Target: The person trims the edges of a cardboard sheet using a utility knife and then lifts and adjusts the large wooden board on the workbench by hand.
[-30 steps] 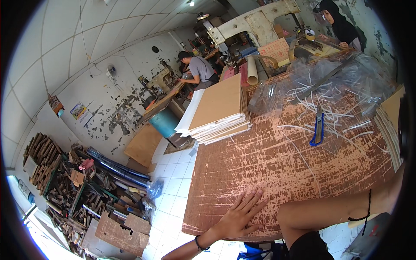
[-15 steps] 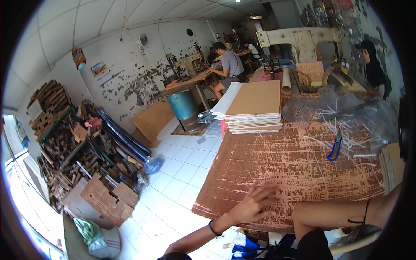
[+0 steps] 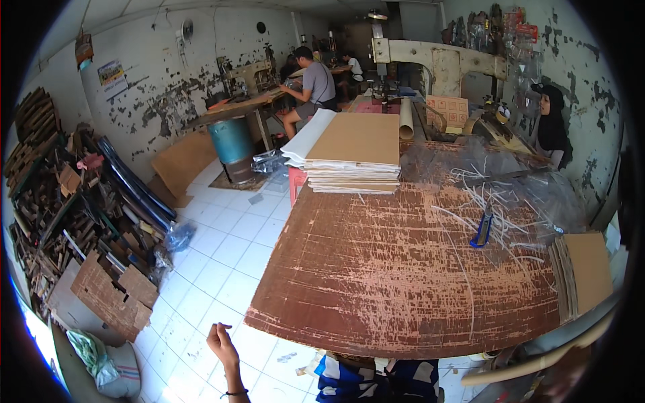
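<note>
My left hand (image 3: 223, 346) is raised over the tiled floor, off the near left corner of the scratched brown work table (image 3: 376, 269). Its fingers are curled in, and nothing shows in them. A motion-smeared shape at the lower right, below the table edge, may be my right hand (image 3: 570, 373); its fingers cannot be made out. On the table, a blue utility knife (image 3: 482, 230) lies among thin white strips (image 3: 480, 195). A stack of brown and white sheets (image 3: 356, 141) rests at the far left edge. More brown board sheets (image 3: 583, 272) stand at the right edge.
Crumpled clear plastic (image 3: 537, 195) covers the far right of the table. Beyond stands a large pale machine (image 3: 440, 57). A teal drum (image 3: 230, 144) and heaped wood scraps (image 3: 47, 208) are on the left. One person (image 3: 314, 87) works behind; another (image 3: 552, 124) is at right.
My left hand has lifted off the table and moved left, its spread fingers now curled. The right forearm has withdrawn from over the table. The view has turned, shifting the scene left.
</note>
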Demonstrator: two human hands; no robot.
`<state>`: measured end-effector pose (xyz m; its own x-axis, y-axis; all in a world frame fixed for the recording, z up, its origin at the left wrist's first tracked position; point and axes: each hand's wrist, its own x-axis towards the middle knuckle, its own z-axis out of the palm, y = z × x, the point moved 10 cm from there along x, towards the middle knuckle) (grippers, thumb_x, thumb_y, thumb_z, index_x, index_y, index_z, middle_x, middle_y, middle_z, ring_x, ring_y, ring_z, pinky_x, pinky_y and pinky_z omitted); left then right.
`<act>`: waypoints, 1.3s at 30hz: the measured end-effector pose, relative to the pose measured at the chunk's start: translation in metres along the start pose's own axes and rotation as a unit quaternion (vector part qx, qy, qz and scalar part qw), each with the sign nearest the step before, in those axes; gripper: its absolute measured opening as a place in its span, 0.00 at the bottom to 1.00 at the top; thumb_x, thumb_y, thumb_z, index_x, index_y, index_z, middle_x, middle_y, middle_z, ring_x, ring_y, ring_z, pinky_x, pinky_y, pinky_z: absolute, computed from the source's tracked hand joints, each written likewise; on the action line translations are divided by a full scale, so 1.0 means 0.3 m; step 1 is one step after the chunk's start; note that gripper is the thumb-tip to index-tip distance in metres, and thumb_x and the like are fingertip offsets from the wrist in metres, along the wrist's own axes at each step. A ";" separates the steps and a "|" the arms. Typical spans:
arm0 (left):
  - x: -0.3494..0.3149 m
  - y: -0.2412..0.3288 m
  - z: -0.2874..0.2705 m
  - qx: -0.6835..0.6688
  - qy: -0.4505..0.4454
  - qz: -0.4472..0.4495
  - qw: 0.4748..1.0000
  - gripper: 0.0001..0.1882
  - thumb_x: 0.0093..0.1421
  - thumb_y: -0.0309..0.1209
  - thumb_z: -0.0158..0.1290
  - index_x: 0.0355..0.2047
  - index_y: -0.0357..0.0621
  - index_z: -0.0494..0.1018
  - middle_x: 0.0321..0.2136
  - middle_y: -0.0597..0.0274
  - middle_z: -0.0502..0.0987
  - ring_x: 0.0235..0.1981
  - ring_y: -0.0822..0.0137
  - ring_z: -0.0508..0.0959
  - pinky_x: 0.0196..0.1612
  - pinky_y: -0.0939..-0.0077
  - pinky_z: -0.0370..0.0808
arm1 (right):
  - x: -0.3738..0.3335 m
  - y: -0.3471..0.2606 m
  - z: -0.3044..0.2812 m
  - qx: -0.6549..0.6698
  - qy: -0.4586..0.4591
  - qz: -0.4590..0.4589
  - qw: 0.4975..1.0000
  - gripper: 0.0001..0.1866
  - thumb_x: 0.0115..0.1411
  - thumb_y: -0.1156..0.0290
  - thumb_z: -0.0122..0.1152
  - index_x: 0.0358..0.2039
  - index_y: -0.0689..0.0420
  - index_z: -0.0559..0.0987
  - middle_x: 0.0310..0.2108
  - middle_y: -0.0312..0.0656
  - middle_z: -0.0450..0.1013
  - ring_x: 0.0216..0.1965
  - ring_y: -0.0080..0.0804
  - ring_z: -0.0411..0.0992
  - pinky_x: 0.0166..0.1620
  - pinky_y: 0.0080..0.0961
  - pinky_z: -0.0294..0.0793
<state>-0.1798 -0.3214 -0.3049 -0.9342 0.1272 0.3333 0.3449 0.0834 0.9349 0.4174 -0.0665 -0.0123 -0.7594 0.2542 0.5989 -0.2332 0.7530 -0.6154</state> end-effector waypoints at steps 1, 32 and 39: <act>-0.024 -0.148 -0.041 0.070 -0.010 0.020 0.997 0.17 0.68 0.34 0.48 0.25 0.35 0.74 0.16 0.71 0.66 0.18 0.78 0.59 0.21 0.76 0.54 | -0.216 0.178 0.041 -0.005 -0.012 0.165 0.986 0.23 0.67 0.60 0.56 0.57 0.62 0.72 0.33 0.51 0.77 0.31 0.37 0.76 0.34 0.33 0.78; -0.230 -0.443 0.883 -0.402 -0.176 -0.378 0.815 0.29 0.69 0.54 0.40 0.54 0.39 0.65 0.47 0.58 0.75 0.54 0.69 0.70 0.56 0.70 0.67 | -0.212 0.776 1.825 0.512 -0.240 0.491 0.662 0.36 0.71 0.47 0.38 0.66 0.65 0.55 0.58 0.53 0.65 0.59 0.40 0.68 0.57 0.30 0.71; -0.042 -0.454 0.694 -0.376 -0.148 -0.330 0.853 0.27 0.70 0.53 0.40 0.51 0.39 0.66 0.45 0.60 0.75 0.53 0.71 0.70 0.54 0.71 0.68 | 0.022 0.722 1.782 0.544 -0.055 0.516 0.659 0.43 0.70 0.39 0.24 0.69 0.66 0.48 0.71 0.53 0.46 0.72 0.43 0.47 0.71 0.34 0.45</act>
<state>-0.1961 -0.1286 -0.4620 -0.8004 0.5505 -0.2373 -0.5070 -0.4106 0.7579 0.0373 -0.2261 -0.4157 -0.8798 0.2000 -0.4312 0.1906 -0.6826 -0.7055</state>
